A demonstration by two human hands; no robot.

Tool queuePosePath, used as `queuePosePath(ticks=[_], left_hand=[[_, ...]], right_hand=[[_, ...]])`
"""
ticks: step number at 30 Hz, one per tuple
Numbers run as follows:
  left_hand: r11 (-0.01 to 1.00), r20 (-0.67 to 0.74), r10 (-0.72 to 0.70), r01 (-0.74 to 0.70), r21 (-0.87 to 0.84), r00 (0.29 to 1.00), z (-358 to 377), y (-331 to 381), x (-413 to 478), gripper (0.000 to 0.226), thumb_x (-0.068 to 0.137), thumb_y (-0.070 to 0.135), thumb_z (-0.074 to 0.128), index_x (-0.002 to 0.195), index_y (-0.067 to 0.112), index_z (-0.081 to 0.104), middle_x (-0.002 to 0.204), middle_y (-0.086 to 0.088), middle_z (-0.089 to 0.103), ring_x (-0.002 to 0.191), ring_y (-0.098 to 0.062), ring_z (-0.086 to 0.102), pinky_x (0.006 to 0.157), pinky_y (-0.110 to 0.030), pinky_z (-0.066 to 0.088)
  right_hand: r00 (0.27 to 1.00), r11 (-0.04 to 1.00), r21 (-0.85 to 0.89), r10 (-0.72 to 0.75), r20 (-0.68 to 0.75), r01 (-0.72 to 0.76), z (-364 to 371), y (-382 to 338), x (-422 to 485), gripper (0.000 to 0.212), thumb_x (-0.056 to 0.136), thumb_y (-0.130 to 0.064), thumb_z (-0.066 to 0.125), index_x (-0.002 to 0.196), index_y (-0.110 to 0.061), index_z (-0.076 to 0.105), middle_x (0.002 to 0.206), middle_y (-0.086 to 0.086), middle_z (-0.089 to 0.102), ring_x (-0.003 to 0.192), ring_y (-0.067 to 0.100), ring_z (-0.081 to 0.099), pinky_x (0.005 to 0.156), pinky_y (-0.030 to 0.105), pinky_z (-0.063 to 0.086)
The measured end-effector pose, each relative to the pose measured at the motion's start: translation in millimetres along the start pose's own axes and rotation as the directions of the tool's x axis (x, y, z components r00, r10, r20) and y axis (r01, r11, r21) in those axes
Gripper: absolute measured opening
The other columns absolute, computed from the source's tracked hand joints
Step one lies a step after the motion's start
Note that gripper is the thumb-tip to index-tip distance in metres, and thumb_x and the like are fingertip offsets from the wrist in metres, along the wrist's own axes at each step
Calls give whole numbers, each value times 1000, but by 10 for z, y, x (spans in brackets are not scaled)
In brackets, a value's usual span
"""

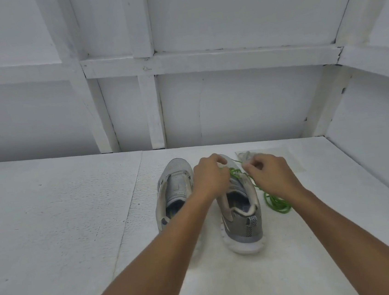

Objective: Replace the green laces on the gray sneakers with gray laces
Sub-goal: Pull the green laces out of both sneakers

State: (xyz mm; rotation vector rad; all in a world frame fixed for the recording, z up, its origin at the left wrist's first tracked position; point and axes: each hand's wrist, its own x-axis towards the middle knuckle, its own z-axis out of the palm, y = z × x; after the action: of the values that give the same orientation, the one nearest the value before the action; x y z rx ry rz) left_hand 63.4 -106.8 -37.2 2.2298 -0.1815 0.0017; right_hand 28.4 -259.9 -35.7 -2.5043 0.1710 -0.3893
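Two gray sneakers stand side by side on the white table (75,208). The left sneaker (174,190) is unlaced. Over the right sneaker (241,214), the left hand (209,175) and right hand (271,175), fingers curled, each pinch the green lace (276,202), whose slack lies coiled just beside that shoe. The gray laces (246,155) lie bagged behind.

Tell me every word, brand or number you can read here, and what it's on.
No text can be read.
The patch on the tongue of the left sneaker: too blurred to read.
The heel tab of the right sneaker: stripes only, no letters.
The plastic bag: no print visible.
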Motion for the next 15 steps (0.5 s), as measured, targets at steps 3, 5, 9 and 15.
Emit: queuePosePath(ticks=[3,5,9,15], left_hand=[[961,150,114,-148,235,982,-35,66,78,18,89,23,59,106,24,67,117,-6,59,106,-29,57,89,-39,49],[890,221,182,-256,377,958,-12,85,112,20,90,30,60,108,24,67,122,-6,56,115,-28,50,95,-39,44],[793,263,238,-343,502,935,63,62,168,24,91,37,58,111,26,66,124,-4,55,120,-27,44,96,-38,37],[748,284,271,-387,539,920,106,60,207,25,93,37,55,109,23,67,121,-6,57,117,-27,45,96,-39,38]], right_hand=[[999,999,-36,24,36,-22,74,10,-154,32,91,-45,59,78,-16,63,73,-3,64,68,10,58,62,29,46],[997,998,-28,61,38,-60,136,51,-208,34,91,-46,58,77,-16,61,72,-2,63,68,13,58,63,32,48],[997,995,74,73,-40,-70,219,76,-281,34,95,-39,54,74,-12,57,70,-1,60,65,13,54,56,25,41],[985,983,133,140,-97,-126,325,64,-320,37,99,-33,47,76,-6,55,68,1,57,58,6,45,48,18,30]])
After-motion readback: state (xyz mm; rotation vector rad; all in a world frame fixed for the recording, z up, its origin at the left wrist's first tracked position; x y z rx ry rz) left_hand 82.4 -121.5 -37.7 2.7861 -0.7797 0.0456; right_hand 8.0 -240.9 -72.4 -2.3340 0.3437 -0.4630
